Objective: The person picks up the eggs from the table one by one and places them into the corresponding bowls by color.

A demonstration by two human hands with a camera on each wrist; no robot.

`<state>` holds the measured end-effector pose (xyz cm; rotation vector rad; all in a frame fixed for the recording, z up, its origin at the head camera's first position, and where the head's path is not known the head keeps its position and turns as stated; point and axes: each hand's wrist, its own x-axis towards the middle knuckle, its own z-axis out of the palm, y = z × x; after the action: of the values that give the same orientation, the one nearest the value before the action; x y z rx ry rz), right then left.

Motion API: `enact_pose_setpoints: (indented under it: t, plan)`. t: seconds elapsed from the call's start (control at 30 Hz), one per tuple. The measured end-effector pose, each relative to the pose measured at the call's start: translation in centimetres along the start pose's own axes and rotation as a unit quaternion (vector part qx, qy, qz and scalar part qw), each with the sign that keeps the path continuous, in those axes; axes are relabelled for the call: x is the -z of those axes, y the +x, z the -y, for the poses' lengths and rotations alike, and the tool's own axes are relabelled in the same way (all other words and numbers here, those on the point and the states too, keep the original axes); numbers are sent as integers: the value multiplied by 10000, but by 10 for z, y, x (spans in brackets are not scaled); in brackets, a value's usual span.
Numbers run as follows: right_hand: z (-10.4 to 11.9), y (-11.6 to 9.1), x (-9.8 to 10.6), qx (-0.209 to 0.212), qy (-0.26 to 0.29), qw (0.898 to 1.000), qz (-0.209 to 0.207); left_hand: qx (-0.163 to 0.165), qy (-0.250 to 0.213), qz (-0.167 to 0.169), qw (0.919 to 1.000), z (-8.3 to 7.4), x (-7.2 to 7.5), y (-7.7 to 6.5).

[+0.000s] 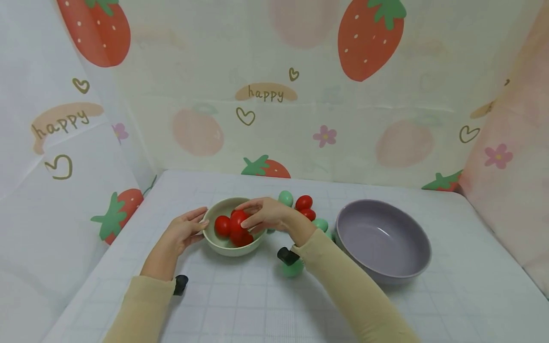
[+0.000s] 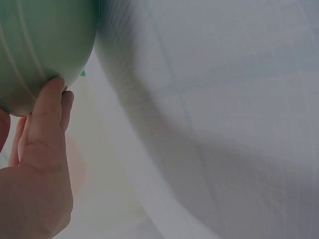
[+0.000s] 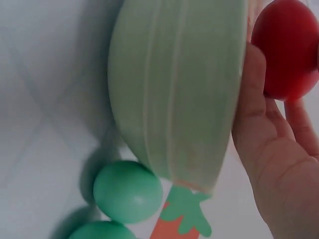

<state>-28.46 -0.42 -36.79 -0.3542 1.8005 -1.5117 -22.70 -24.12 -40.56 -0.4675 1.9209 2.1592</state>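
The right hand (image 1: 272,214) pinches a smooth, glossy red egg (image 3: 285,50) inside the pale-green bowl (image 1: 231,251), by other red eggs (image 1: 222,226); the left hand (image 1: 182,231) pinches its rim. Thin lines circle its curved wall. Green eggs (image 3: 128,191) and a shiny mauve basin (image 1: 381,238) stand rightward.

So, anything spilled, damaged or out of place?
Nothing looks spilled or damaged. Slightly odd: one green egg, low-center in the head view, seemingly lies apart from the other loose eggs; the right sleeve hides some space between.
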Motion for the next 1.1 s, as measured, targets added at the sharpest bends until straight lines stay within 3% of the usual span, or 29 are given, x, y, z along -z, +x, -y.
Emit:
enact_pose_setpoints:
  t: [0.4,0.7,1.1]
  plan:
    - [-5,17,-22,-5,-831,9965,36,15,34,-3,10000,1,0,0]
    - [-3,21,-30,68,-2153,9765,-104,-19,31,11,10000,3,0,2]
    - [-8,29,-33,-9,-2583,9661,-11,-92,29,71,9999,3,0,2]
